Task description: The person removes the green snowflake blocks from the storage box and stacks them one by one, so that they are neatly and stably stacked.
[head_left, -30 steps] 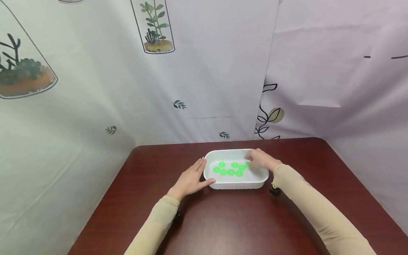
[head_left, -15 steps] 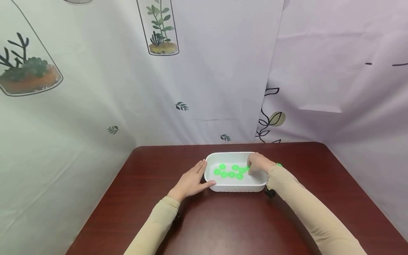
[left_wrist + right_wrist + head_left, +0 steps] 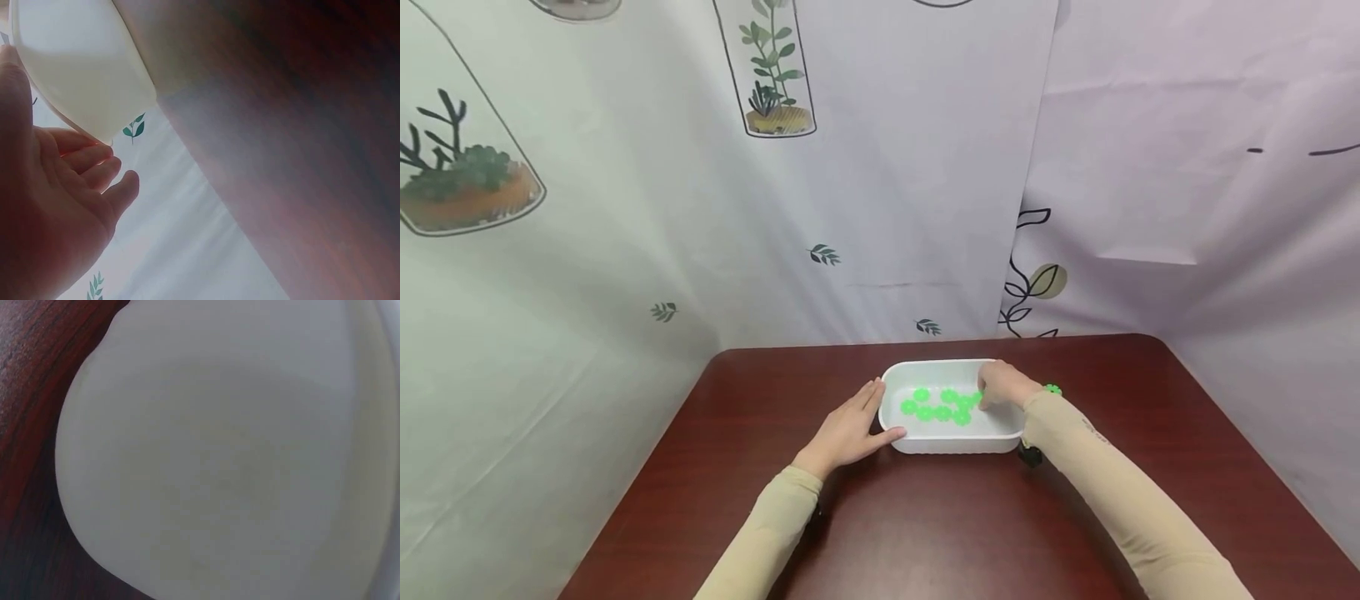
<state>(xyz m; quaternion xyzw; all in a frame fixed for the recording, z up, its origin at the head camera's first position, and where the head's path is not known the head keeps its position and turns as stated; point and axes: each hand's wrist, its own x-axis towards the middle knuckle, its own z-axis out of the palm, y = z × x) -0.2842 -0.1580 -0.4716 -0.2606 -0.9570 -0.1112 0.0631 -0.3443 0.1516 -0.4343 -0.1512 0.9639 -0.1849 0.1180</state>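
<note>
Right hand (image 3: 1002,386) slid inward, perhaps pinching green discs (image 3: 942,405) in tub (image 3: 955,440).

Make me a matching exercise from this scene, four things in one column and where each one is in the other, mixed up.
Things:
1. left hand
2. right hand
3. green pieces
4. white tub

Places:
A. lying inside the tub
B. standing on the dark red table
C. resting against the tub's left end
D. reaching into the tub from the right

Pairs: 1-C, 2-D, 3-A, 4-B
</note>
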